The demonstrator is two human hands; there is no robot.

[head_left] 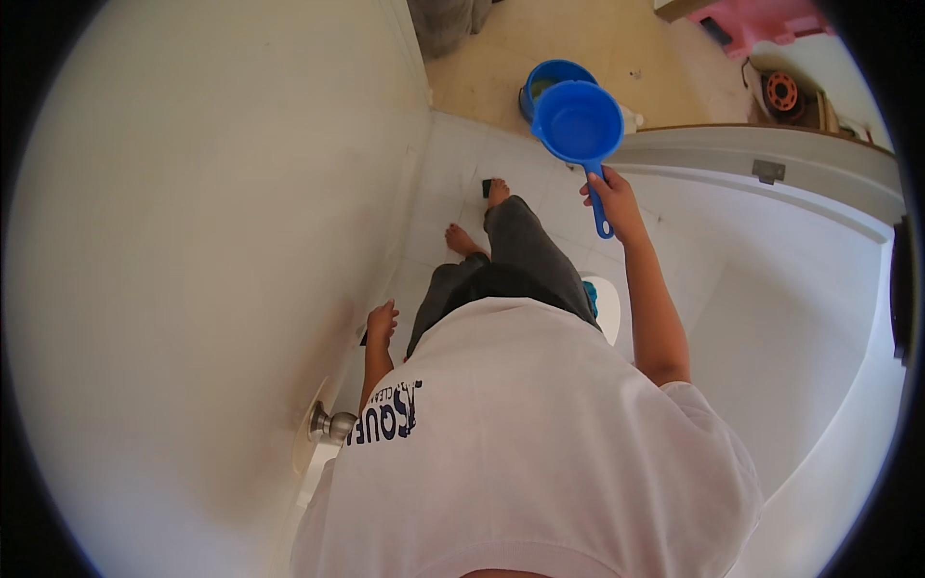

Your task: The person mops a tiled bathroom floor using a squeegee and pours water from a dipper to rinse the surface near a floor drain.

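Note:
My right hand [617, 200] is wrapped round the handle of a blue plastic water dipper [581, 123], out in front of me to the right. The dipper's bowl faces up, and I see no water in it for certain. Behind and partly under it in view stands a blue bucket [555, 69], its contents mostly hidden. My left hand [383, 320] hangs low by the white door, fingers loosely bent and apart, with nothing visible in them. A small dark thing beside that wrist is too hidden to name. One bare foot rests at a dark green scrub pad [488, 189].
A white door [212, 193] with a round metal knob [332, 424] stands close on my left. White floor tiles [453, 144] lie underfoot. At my right are a white rounded fixture [609, 308] and a door frame [752, 144]. A pink object [761, 24] lies beyond.

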